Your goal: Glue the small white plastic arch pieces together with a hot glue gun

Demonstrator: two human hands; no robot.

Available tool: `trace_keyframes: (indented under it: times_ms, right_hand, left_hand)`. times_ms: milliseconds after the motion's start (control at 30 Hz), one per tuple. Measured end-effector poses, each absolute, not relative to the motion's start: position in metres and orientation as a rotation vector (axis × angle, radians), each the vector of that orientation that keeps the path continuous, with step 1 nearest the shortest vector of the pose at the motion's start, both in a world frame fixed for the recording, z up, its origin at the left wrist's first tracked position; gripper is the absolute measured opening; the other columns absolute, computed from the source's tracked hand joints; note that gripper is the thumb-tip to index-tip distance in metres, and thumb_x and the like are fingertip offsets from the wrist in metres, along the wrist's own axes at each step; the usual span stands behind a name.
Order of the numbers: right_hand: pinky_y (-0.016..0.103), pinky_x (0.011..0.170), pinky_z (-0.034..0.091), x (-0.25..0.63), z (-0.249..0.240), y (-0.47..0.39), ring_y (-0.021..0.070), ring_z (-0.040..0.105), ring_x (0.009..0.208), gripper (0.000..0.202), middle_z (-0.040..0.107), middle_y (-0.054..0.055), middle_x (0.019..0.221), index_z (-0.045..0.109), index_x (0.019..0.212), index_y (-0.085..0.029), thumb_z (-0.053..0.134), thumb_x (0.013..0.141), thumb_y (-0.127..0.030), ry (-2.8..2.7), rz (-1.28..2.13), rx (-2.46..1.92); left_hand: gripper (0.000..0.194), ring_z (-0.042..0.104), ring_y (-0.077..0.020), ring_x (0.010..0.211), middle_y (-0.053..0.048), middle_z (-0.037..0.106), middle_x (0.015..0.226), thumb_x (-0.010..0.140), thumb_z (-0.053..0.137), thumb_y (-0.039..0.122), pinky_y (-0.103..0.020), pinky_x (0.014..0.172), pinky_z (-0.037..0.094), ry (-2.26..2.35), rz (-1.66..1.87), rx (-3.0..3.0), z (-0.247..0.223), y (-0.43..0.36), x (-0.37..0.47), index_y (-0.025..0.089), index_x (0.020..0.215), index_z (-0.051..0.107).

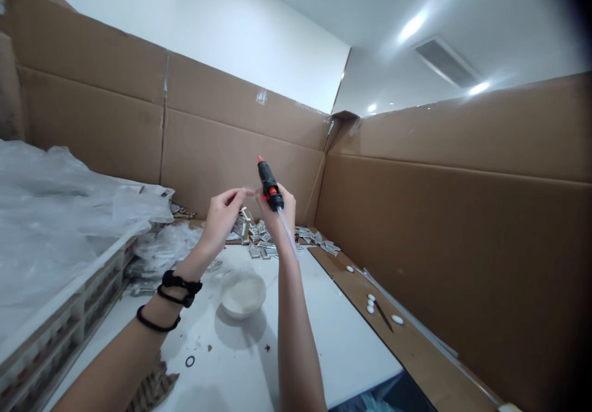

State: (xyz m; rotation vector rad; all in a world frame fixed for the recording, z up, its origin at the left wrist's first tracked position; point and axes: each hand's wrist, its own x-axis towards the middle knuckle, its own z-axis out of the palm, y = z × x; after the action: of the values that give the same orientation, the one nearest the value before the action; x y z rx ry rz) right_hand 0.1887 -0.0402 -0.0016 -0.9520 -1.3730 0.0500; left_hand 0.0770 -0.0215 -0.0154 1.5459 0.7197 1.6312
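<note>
My right hand is wrapped round a black hot glue gun with an orange nozzle pointing up and away. A clear glue stick trails from its back end along my forearm. Left of the gun, my left hand has thumb and forefinger pinched together, close to the fingers of my right hand. Whatever lies in that pinch is too small to make out. Below both hands a white bowl stands on the white table.
Many small metallic pieces lie heaped at the back. Plastic bags cover a white crate on the left. Cardboard walls enclose the table. White oval pieces and a thin dark tool lie on the right cardboard strip.
</note>
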Motion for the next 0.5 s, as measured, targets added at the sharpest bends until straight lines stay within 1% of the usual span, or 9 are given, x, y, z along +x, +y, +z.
trace_keyframes:
  times_ms: [100,200,333,433,500]
  right_hand:
    - [0.023,0.056,0.035,0.187,0.001,-0.042,0.0112,0.038,0.057,0.031,0.046,-0.002,0.060,0.049,0.067,-0.018,0.053,0.075,-0.048,-1.309,0.005,-0.946]
    - [0.024,0.059,0.037,0.193,0.005,-0.050,0.0121,0.042,0.060,0.034,0.049,-0.001,0.064,0.051,0.070,-0.017,0.056,0.074,-0.050,-1.300,0.030,-0.916]
    - [0.023,0.057,0.035,0.205,0.009,-0.064,0.0122,0.043,0.059,0.032,0.049,-0.001,0.063,0.053,0.069,-0.017,0.060,0.071,-0.048,-1.530,0.147,-0.960]
    - [0.022,0.056,0.033,0.206,0.008,-0.069,0.0116,0.041,0.058,0.029,0.047,-0.002,0.061,0.052,0.067,-0.017,0.058,0.073,-0.045,-1.689,0.187,-1.010]
    - [0.022,0.056,0.032,0.202,0.005,-0.068,0.0116,0.040,0.058,0.026,0.047,-0.003,0.061,0.051,0.067,-0.017,0.055,0.074,-0.042,-1.710,0.163,-1.035]
  left_hand:
    - [0.036,0.037,-0.0106,0.047,0.003,0.043,0.049,0.080,0.049,0.045,-0.023,0.046,0.026,0.843,1.757,1.719,-0.016,-0.018,0.076,0.015,0.080,0.070]
    - [0.041,0.040,-0.0122,0.050,0.002,0.044,0.049,0.082,0.044,0.047,-0.023,0.049,0.028,0.989,1.841,1.810,-0.017,-0.012,0.070,0.015,0.076,0.070]
    - [0.042,0.040,-0.0119,0.050,0.001,0.046,0.050,0.084,0.042,0.048,-0.022,0.048,0.028,1.084,1.881,1.774,-0.020,-0.001,0.061,0.016,0.073,0.067]
    - [0.040,0.043,-0.0119,0.052,0.000,0.051,0.055,0.083,0.044,0.048,-0.021,0.047,0.030,1.093,1.886,1.742,-0.023,0.006,0.058,0.016,0.072,0.065]
    - [0.038,0.043,-0.0115,0.049,0.000,0.051,0.054,0.081,0.046,0.048,-0.020,0.044,0.031,1.083,1.877,1.717,-0.024,0.009,0.057,0.016,0.072,0.065]
